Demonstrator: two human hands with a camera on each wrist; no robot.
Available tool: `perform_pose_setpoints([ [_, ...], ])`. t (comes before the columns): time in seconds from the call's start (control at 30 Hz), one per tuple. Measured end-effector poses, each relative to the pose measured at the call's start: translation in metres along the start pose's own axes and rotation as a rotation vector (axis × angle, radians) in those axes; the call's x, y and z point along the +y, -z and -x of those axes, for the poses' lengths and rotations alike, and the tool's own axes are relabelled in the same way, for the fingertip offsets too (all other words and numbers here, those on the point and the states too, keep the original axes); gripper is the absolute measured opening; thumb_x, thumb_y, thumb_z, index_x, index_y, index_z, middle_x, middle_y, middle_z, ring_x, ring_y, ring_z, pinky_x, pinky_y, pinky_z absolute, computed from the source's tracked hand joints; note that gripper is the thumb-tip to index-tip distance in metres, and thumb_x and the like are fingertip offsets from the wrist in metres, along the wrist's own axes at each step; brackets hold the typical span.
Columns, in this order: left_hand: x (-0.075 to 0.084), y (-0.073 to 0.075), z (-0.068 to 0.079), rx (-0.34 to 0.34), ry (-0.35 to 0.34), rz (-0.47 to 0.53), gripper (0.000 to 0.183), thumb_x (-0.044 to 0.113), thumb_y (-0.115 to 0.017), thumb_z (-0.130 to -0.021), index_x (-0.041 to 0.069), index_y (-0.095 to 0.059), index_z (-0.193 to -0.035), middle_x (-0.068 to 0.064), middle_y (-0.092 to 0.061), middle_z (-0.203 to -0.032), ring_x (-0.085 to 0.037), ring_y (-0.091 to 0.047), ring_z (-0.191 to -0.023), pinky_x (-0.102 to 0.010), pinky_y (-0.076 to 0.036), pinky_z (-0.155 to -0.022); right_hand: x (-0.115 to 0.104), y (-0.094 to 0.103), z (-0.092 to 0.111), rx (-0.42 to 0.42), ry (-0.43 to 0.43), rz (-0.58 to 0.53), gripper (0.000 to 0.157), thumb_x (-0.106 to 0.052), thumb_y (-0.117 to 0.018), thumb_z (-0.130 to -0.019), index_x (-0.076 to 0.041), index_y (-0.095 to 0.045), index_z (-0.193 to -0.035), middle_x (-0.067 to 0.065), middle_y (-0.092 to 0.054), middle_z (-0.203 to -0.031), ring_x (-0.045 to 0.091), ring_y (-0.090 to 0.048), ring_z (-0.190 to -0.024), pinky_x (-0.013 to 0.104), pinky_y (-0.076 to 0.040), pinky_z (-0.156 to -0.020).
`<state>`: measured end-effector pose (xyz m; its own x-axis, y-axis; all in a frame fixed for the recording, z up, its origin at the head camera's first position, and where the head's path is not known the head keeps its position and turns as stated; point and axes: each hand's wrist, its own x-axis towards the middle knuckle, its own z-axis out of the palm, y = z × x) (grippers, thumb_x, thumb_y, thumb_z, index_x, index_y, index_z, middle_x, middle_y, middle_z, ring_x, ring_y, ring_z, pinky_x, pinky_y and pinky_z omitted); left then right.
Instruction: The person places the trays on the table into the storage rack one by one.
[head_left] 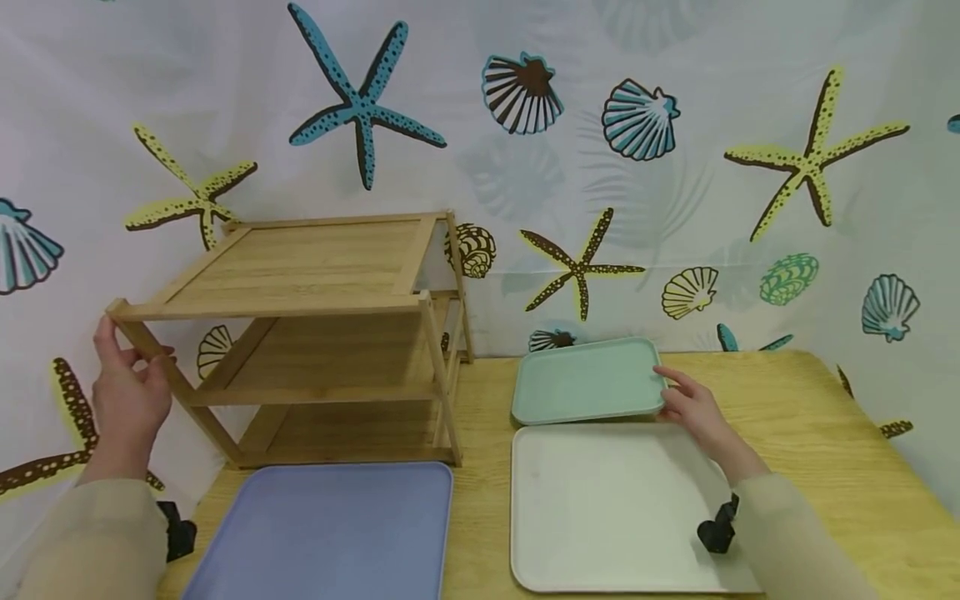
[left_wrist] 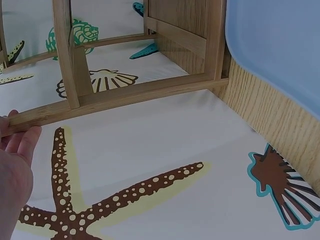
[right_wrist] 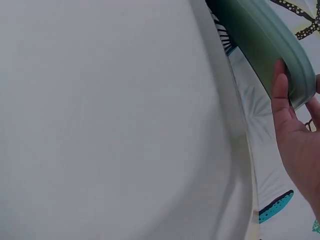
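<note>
My left hand (head_left: 131, 392) grips the front left post of a three-tier wooden shelf (head_left: 315, 267) near its top corner; in the left wrist view its fingers (left_wrist: 30, 142) curl round the wooden bar. With my right hand (head_left: 693, 408) I pinch the right end of a small mint-green tray (head_left: 588, 379). In the right wrist view the green tray (right_wrist: 272, 40) is tilted, with fingers on both its faces. A larger white tray (head_left: 615, 508) lies on the table just in front of it, partly under my right forearm.
A blue tray (head_left: 322, 533) lies in front of the shelf on the wooden table (head_left: 817, 467). A white curtain (head_left: 525, 192) printed with starfish and shells hangs behind and at both sides. Black wrist mounts (head_left: 718, 529) sit at my sleeves.
</note>
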<state>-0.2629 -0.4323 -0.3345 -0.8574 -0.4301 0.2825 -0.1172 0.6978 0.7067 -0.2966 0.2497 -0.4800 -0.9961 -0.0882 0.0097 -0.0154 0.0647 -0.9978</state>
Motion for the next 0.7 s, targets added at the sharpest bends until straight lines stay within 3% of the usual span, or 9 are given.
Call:
perform_pose_setpoints([
  [0.13, 0.001, 0.000, -0.001, 0.005, 0.007, 0.013, 0.073, 0.014, -0.034, -0.102, 0.048, 0.012, -0.147, -0.032, -0.040, -0.141, -0.054, -0.048, -0.118, -0.065, -0.042, -0.087, -0.011, -0.002, 0.008, -0.014, 0.011, -0.132, 0.053, -0.003, -0.043, -0.099, 0.004, -0.027, -0.149, 0.007, -0.054, -0.109, 0.008, -0.061, -0.089, 0.029, -0.052, -0.083],
  [0.3, 0.002, -0.001, -0.001, 0.014, 0.010, -0.017, 0.074, 0.013, -0.034, -0.102, 0.047, 0.012, -0.147, -0.031, -0.043, -0.140, -0.053, -0.050, -0.117, -0.056, -0.049, -0.077, -0.027, -0.005, 0.019, -0.008, 0.061, -0.266, 0.046, -0.003, -0.044, -0.099, -0.002, -0.034, -0.144, 0.009, -0.049, -0.112, 0.010, -0.061, -0.090, 0.025, -0.052, -0.082],
  [0.37, 0.003, 0.000, -0.001, 0.012, 0.010, -0.021, 0.073, 0.014, -0.035, -0.102, 0.046, 0.011, -0.148, -0.031, -0.042, -0.141, -0.053, -0.050, -0.117, -0.054, -0.049, -0.074, -0.034, -0.006, 0.023, -0.009, 0.099, -0.302, 0.040, -0.003, -0.044, -0.100, -0.005, -0.039, -0.139, 0.009, -0.048, -0.110, 0.010, -0.062, -0.089, 0.024, -0.052, -0.081],
  [0.57, 0.003, -0.001, -0.001, 0.002, 0.005, 0.002, 0.073, 0.014, -0.033, -0.101, 0.047, 0.013, -0.147, -0.032, -0.041, -0.141, -0.054, -0.049, -0.118, -0.064, -0.043, -0.087, -0.057, -0.007, 0.036, -0.030, 0.186, -0.360, 0.030, -0.006, -0.044, -0.102, -0.014, -0.047, -0.130, 0.008, -0.046, -0.114, 0.012, -0.062, -0.089, 0.024, -0.052, -0.082],
  [0.7, 0.002, -0.002, -0.001, 0.005, 0.014, -0.009, 0.074, 0.015, -0.033, -0.101, 0.049, 0.014, -0.147, -0.031, -0.042, -0.140, -0.053, -0.050, -0.117, -0.061, -0.047, -0.082, -0.074, -0.008, 0.044, -0.054, 0.233, -0.428, 0.029, -0.007, -0.041, -0.103, -0.016, -0.048, -0.129, 0.008, -0.045, -0.121, 0.012, -0.062, -0.092, 0.024, -0.051, -0.083],
])
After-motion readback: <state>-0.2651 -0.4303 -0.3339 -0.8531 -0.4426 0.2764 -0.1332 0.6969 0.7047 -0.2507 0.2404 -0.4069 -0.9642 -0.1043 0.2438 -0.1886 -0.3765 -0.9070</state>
